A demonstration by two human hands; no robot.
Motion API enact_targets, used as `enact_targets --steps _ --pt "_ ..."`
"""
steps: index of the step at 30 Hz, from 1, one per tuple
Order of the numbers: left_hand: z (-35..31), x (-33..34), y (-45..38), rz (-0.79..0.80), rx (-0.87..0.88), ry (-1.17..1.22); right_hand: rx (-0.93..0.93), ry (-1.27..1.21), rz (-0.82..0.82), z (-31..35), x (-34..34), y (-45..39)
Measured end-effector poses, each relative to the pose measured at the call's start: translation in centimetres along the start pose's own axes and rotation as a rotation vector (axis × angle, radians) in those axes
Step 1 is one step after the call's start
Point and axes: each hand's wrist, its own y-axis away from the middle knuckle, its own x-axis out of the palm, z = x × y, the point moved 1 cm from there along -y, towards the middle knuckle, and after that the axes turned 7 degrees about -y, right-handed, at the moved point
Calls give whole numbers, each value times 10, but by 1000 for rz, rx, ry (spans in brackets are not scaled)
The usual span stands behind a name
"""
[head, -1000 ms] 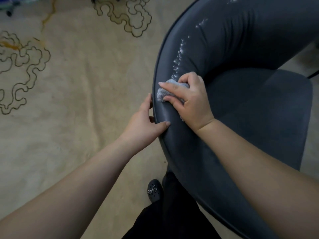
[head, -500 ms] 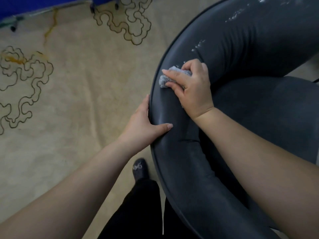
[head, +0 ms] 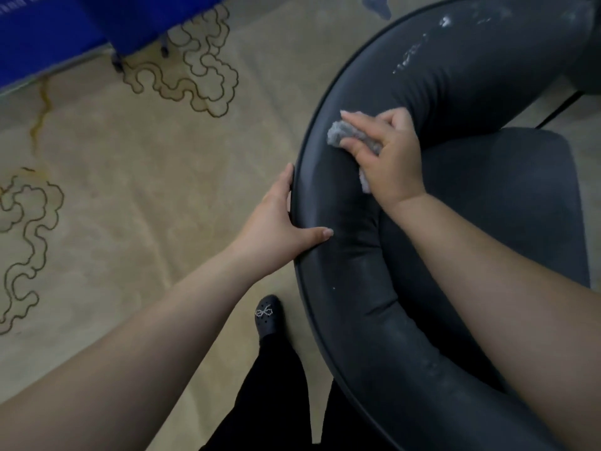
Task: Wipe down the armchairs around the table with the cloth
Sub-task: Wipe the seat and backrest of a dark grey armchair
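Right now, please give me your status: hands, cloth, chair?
Right hand grips cloth, pressed on armchair backrest. Left hand braces the rim, open. White specks remain ahead. Nothing in the way.

Beige carpet, blue furniture, shoe and trouser legs in view.
Beige carpet covers the floor, with dark curly cloud-shaped outlines at top centre and far left, plus a yellowish streak near the upper left. Blue furniture piece sits on it at the top left, small dark casters under its edge. Black shoe with a sparkly bow on the toe stands on the carpet, bottom centre; black trousers rise from it toward the lower edge.
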Motion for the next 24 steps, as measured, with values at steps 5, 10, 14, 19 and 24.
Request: enact_targets --steps 5,10,14,19,24 --pt "0 -19 -14 120 72 -60 146 -71 -56 21 1 71" --pt "-1 -29 -24 170 130 -121 300 -119 -81 31 1 106" --pt "1 -25 -19 188 134 -132 364 -68 -26 34 -11 134" --pt "-3 -20 -1 175 101 -131 489 1 -136 38 -30 157" --pt "-3 -16 12 169 76 -173 223 20 20 59 -15 173"
